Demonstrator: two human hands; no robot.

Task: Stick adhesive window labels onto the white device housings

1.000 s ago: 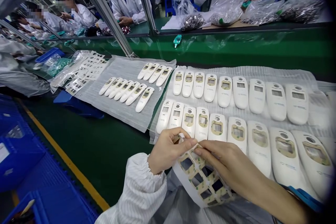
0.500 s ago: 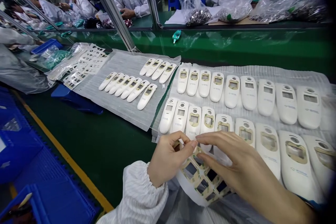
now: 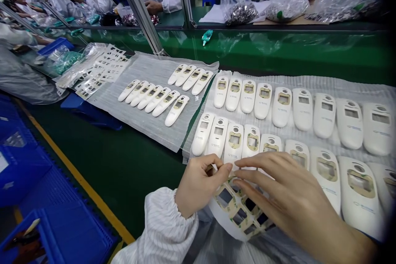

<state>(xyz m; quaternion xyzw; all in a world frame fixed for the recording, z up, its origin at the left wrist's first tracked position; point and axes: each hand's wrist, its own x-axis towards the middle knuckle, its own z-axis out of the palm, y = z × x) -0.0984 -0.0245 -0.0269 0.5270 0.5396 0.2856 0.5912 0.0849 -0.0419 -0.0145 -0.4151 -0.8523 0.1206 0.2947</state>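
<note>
My left hand has thumb and forefinger pinched on the upper corner of a sheet of adhesive stickers. Frame-shaped stickers with yellowish borders and dark window openings cover this sheet, which curves down toward my lap. Over its right part reaches my right hand, fingers stretched out and a gap between thumb and forefinger. Its fingertips are close to the left fingertips; whether they touch the sheet I cannot tell. Just beyond both hands lie white plastic device housings in two rows, several with yellowish sticker frames round their windows.
More housings lie on a foam sheet to the left. Used sticker sheets are piled farther left. A green glue bottle lies on the green belt. Blue crates stand at lower left. Co-workers sit across the line.
The view has shifted slightly, so the housings sit a little farther right. My right fingers have moved slightly and spread a little. The left hand keeps its pinch.
</note>
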